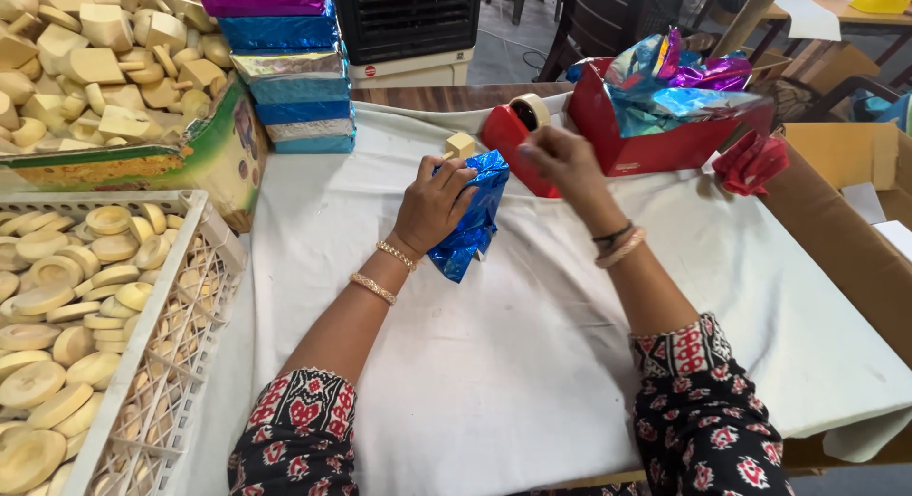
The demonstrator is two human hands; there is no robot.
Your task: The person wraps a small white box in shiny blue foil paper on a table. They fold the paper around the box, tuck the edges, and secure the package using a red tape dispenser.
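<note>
My left hand [434, 203] grips a piece wrapped in shiny blue foil [472, 220], holding it on the white cloth [532, 344] that covers the table. My right hand [560, 162] is raised just right of it, fingers pinched together beside the red tape dispenser [506, 135] with its roll of tape [528, 109]. Whether a strip of tape is between those fingers is too blurred to tell. A small bare wooden block [461, 144] lies just behind the foil piece.
A white plastic crate [171, 363] of round wooden pieces sits at left, a box of wooden blocks [104, 68] behind it. Foil-wrapped boxes [290, 68] are stacked at the back. A red box [665, 125] holds crumpled foil sheets. A cardboard carton [845, 220] stands at right.
</note>
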